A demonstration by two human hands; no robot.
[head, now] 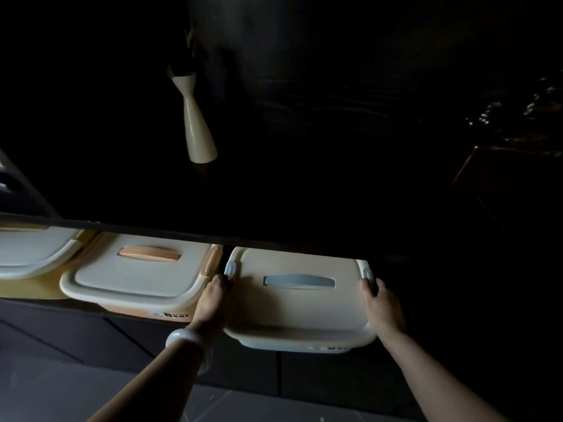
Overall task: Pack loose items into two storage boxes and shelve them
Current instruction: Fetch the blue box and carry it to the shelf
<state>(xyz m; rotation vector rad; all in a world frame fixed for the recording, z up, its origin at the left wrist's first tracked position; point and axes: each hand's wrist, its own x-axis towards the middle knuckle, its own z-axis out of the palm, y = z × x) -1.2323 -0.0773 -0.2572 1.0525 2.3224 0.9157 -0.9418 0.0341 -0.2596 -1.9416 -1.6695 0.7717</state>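
1. Both forearms reach forward; left hand grips blue box at its left edge, right hand curls round its right edge.
2. Box sits half under dark shelf, just beside orange box; narrow gap between.

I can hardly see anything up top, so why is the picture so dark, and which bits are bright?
Head view: the upper half is almost black, only the cream cone-shaped vase catching light; the brightest strip is low down, on the cream blue-handled plastic storage box held by the left hand and right hand, and the cream orange-handled box; edges look slightly soft.
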